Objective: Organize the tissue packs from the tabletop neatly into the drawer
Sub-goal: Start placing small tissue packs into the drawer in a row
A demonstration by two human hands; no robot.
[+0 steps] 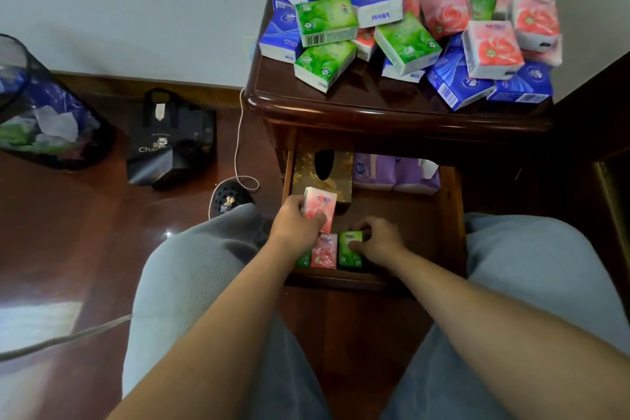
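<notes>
Tissue packs are what both hands are working on, low in the open drawer (446, 215). At its near edge stand a partly hidden green pack (303, 259), a pink rose pack (324, 251) and another green pack (351, 249) in a row. The right hand (378, 242) has its fingers curled around that last green pack, steadying it. The left hand (296, 225) grips a pink pack (318, 210) by its narrow sides, just above the row.

These packs look light and soft, with slick film wrappers; I judge they squash under a hard squeeze and slide easily, so a gentle pinch across the short sides suits them best.

Further back in the drawer lie a gold tissue box (324, 170) and purple tissue packs (395, 170). Above, the dark polished nightstand top (272, 85) carries a loose heap of packs (409, 17) in blue, green and pink, so most of the job remains.

To the left, on glossy wooden floor, sit a black bag (170, 143), a mesh bin (44, 112) and a white cable (238, 147).
</notes>
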